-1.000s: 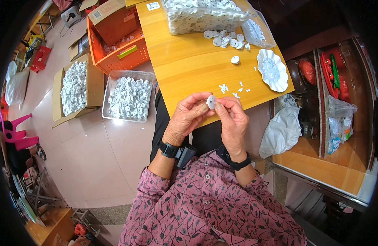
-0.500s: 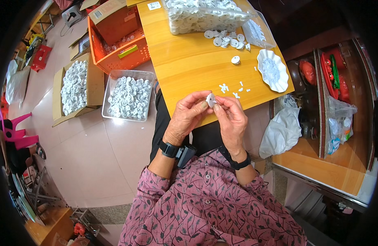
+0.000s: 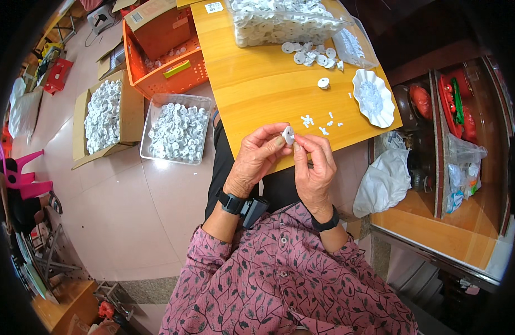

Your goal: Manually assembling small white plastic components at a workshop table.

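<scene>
Just above the table's near edge, my left hand (image 3: 258, 153) pinches a round white plastic disc (image 3: 288, 134) between thumb and fingers. My right hand (image 3: 315, 166) is closed at the disc's right side, thumb and forefinger pressed together against or close to it. Whatever its fingertips hold is too small to make out. Beyond the hands, several small white plastic pegs (image 3: 307, 120) lie loose on the yellow table (image 3: 263, 84). A single white disc (image 3: 323, 83) sits farther back, in front of a loose pile of like discs (image 3: 305, 54).
A clear bin of white discs (image 3: 291, 28) stands at the table's back. At the right edge is a fluted white dish (image 3: 388, 113) of tiny clear pieces. On the floor at left are a filled clear tub (image 3: 176, 159), a cardboard box (image 3: 130, 125) and an orange crate (image 3: 173, 80).
My right hand's fingers have shifted slightly at the disc's edge, and the disc now shows more of its face. My left hand keeps its hold.
</scene>
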